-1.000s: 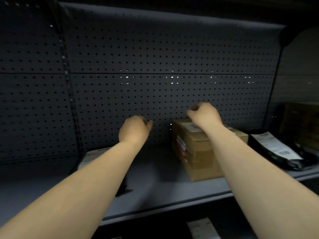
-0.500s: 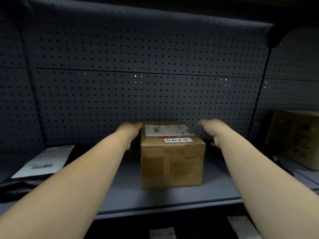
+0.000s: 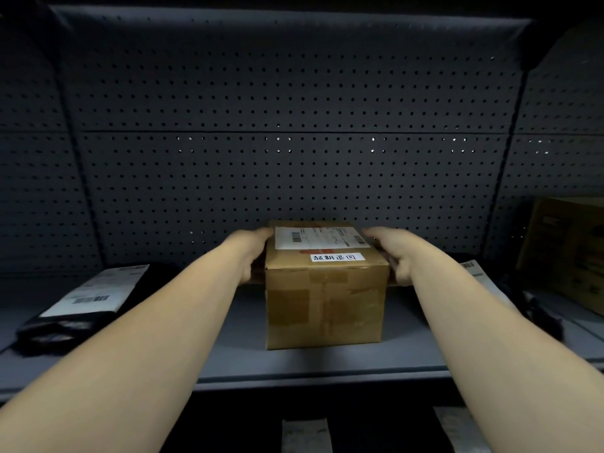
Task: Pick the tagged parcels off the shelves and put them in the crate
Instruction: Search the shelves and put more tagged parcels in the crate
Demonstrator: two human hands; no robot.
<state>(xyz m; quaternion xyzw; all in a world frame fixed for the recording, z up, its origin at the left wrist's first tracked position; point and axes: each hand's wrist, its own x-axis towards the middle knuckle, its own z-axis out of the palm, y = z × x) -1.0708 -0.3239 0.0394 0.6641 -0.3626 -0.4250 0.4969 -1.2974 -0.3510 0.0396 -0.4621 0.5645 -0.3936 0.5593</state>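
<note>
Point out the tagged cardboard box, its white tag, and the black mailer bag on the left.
cardboard box (image 3: pixel 323 308), head view, taped front face.
white tag (image 3: pixel 337 257), head view, middle of the handwritten strip on the box top.
black mailer bag (image 3: pixel 65 325), head view, dark plastic below its label.

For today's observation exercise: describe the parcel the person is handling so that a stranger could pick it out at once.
On the grey shelf before the pegboard back panel, find the brown cardboard box standing between the left hand and right hand. Unlike the black mailer bag beside it, its top bears a small white handwritten tag.
</note>
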